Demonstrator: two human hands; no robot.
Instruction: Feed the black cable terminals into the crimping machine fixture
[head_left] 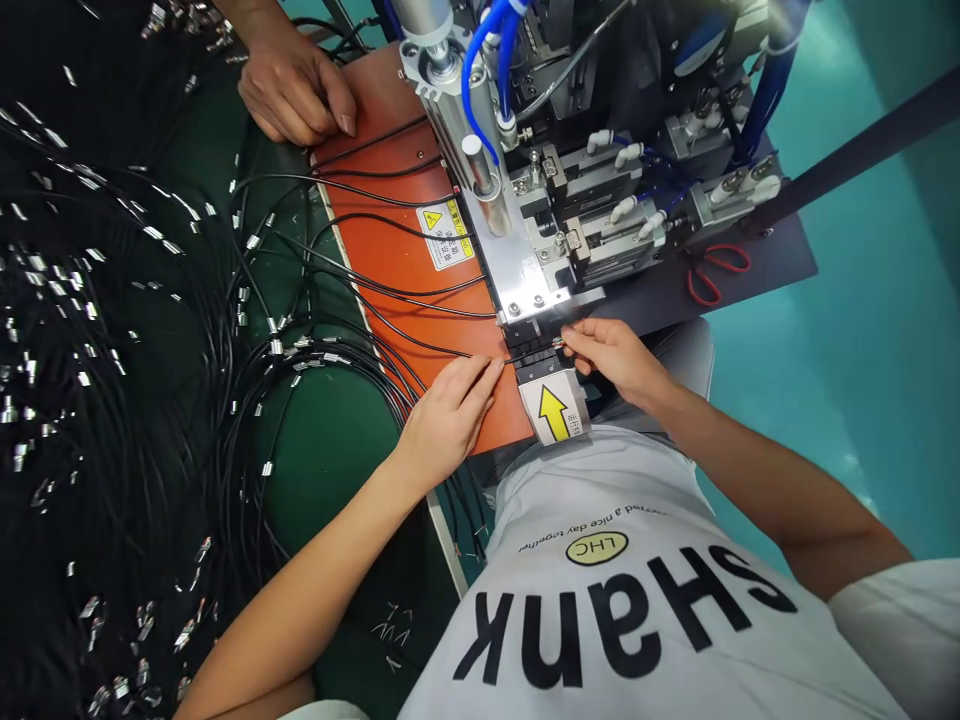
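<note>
My left hand point(450, 405) is closed on a thin black cable point(514, 360), thumb and fingertips pressed together. The cable runs across a black slotted block point(534, 358) at the front of a pneumatic machine point(525, 250). On the block's other side, my right hand point(615, 360) pinches the cable's stripped end, where small coloured wires point(557, 343) show. Its fingertips partly hide the wire ends. Just below the block is a white label with a yellow arrow point(553, 410). Several more black cables point(405, 290) lie over the orange plate, their ends at the machine's edge.
Bundles of black cables with shiny metal connectors point(45, 300) cover the green table point(330, 430) on the left. Another person's hand point(292, 90) rests at the orange plate's point(480, 420) far corner. Red-handled scissors point(716, 275) lie right of the machine. Blue air hoses point(466, 85) rise above it.
</note>
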